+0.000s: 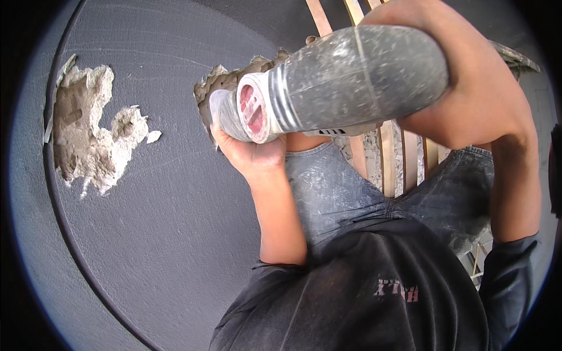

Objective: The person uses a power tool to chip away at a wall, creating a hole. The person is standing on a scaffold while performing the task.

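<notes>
The broad grey plastered wall (175,234) fills the view, with a curved groove running down it. A ragged pale hole (88,137) is broken out well to the left of the dusty grey power tool (351,76), and a second broken patch (219,85) lies right at the tool's nose. The right hand (468,93) wraps the barrel, apparently to bear its weight. The left hand (249,153) cups the front end from below, probably steadying it against the wall.
</notes>
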Demonstrator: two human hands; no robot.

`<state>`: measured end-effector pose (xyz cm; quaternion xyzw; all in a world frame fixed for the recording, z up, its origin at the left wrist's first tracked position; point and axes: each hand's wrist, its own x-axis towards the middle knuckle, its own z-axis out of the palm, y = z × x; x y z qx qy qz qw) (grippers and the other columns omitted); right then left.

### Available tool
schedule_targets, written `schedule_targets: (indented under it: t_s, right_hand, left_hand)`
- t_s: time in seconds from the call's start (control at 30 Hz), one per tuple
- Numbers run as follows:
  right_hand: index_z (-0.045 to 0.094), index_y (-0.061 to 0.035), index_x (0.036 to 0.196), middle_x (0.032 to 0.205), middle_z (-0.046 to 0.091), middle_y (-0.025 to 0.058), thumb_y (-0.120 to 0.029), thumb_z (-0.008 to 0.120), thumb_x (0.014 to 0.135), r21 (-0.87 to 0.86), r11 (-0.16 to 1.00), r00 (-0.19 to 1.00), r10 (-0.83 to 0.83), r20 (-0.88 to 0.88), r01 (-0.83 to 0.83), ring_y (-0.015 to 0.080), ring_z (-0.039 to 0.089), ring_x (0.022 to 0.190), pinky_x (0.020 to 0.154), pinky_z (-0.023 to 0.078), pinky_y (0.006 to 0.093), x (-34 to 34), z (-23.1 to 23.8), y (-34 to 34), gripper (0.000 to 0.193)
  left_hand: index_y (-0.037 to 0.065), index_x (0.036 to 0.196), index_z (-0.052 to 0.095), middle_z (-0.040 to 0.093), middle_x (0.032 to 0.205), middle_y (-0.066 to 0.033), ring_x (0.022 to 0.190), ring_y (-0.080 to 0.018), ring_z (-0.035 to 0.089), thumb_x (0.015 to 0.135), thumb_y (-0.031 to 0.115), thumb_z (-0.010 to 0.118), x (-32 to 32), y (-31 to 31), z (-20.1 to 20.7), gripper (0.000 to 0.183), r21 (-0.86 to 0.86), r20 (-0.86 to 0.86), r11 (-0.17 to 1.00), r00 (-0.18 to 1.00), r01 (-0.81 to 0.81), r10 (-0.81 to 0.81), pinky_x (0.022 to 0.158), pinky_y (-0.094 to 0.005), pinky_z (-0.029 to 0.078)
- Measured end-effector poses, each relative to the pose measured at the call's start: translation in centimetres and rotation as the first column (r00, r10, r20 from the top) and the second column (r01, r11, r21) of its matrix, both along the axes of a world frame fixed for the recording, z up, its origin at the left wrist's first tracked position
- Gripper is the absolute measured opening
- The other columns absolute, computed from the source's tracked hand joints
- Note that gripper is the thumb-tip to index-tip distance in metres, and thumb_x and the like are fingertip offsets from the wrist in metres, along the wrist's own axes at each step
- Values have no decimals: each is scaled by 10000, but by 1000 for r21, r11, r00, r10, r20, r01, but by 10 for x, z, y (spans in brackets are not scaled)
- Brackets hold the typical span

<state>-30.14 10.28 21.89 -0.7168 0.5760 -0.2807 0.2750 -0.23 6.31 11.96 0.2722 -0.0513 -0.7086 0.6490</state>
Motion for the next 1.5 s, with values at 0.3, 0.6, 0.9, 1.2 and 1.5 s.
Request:
schedule_targets:
  t_s: [0.3,0.6,0.9,1.2,1.5]
  right_hand:
    - [675,5,1083,876,677,202,-64,779,637,55,996,997,72,20,-73,406,689,902,833,541,444,56,14,17,463]
    - [655,5,908,828,689,223,-109,751,670,63,996,975,54,214,-69,394,709,806,744,558,466,50,-37,92,281]
    - [646,16,973,892,692,170,-145,733,672,-17,966,933,254,254,-258,336,716,844,799,556,420,54,-75,169,353]
    - [643,66,1184,968,718,232,-110,830,643,191,968,932,85,352,-161,424,712,953,858,569,451,31,-68,169,599]
    - [608,77,1260,1105,709,140,-39,847,672,359,917,709,-369,601,174,283,692,984,911,544,370,-16,-94,92,646]
  left_hand:
    - [52,1213,690,713,1221,-115,1127,-287,695,992,311,527,1,-3,4,378,34,231,992,966,-124,112,955,-476,595]
    - [62,1096,641,686,1034,-106,958,-270,657,930,473,579,19,44,-42,447,32,124,999,992,-16,12,973,-442,533]
    - [49,1152,571,615,1025,-85,1011,-205,609,904,363,698,18,129,-70,419,186,-100,982,994,-13,32,1024,-407,486]
    - [5,1094,622,668,1033,-147,1000,-284,648,915,431,656,19,103,-69,464,135,199,973,957,189,-213,1003,-450,530]
    - [82,1345,614,672,1332,-148,1270,-354,621,1029,427,560,-36,25,-31,471,286,147,951,976,117,-164,1120,-565,457]
